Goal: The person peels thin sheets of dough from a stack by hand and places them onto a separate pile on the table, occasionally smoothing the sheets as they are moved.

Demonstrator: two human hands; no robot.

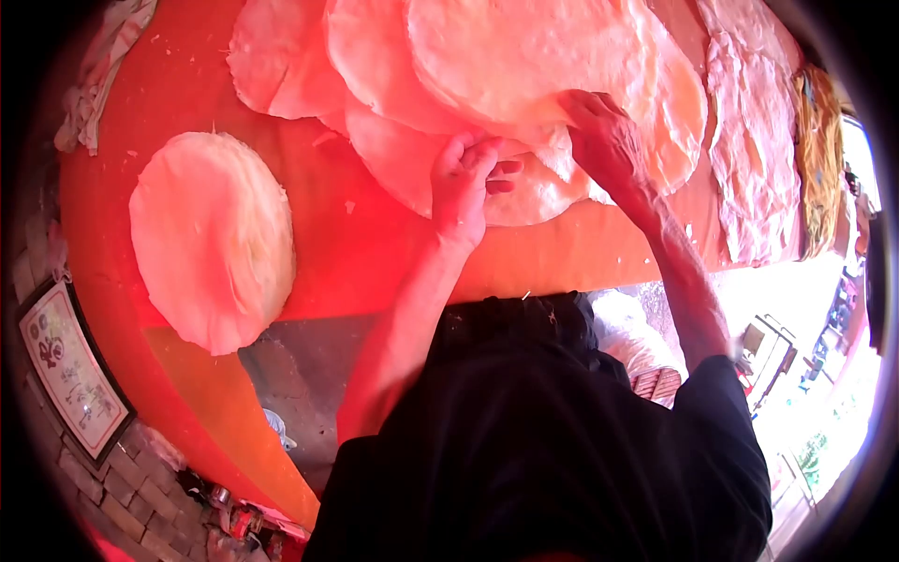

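Several thin, pale round sheets (534, 56) overlap on the red-lit table (375, 272), tinted pink by the light. My left hand (471, 178) is over the near edge of the sheets, palm partly up, with its fingers curled and thumb near the index finger; nothing clear shows between them. To its right, my right hand (604, 140) has its fingertips pinched at the near edge of the upper sheet, which lifts slightly there. A thick round stack of similar sheets (213, 239) lies apart on the left of the table.
Crumpled pale cloth (754, 150) and a yellow-brown cloth (819, 159) lie at the right end. Another cloth (108, 70) hangs at the upper left. A framed panel (75, 365) stands at the lower left, and a white bag (632, 332) sits below the table edge.
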